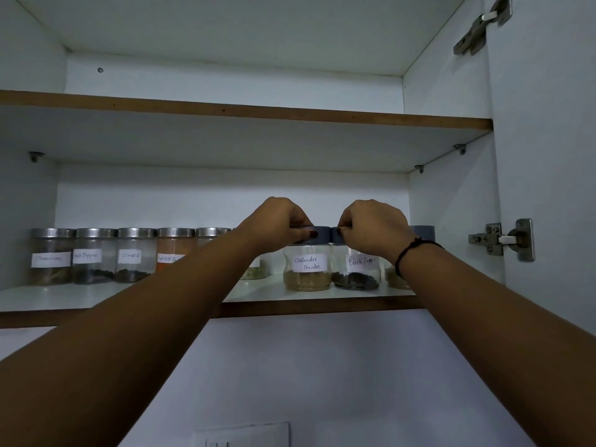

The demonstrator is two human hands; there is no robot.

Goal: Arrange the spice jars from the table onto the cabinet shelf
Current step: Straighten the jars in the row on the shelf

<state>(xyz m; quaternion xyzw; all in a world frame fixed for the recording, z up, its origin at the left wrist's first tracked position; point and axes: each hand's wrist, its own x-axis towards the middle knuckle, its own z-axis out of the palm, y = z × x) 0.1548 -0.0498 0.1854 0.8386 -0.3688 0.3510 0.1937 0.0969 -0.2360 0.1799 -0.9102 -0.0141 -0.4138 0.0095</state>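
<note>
A: Status?

B: Both hands are up at the lower shelf [96,296]. The left hand [277,221] has its fingers and thumb curled round the dark lid of the coriander powder jar [308,269]. The right hand [374,227] pinches the lid of the black pepper jar [358,272] the same way. Both jars stand upright near the shelf's front edge, side by side. Can't tell if they touch.

A: Rest of the row?

B: At least five steel-lidded jars [93,256] line up to the left, set further back. One more dark-lidded jar [422,232] sits just right of the black pepper, mostly hidden by the right wrist. The table isn't in view, so the count left to move is unknown.

A: Risks?

B: First, the grip is on the lids only. A loose lid could come off under a lift or twist, and the jar would drop or spill. Second, these two jars sit close to the front edge, so a pull toward the person could tip one off. Third, the right wrist is right by the hidden jar. Sliding the black pepper rightward could knock it.

A: Mitigation?

B: Probably slide them straight back, kept low, with no lifting by the lid.
</note>
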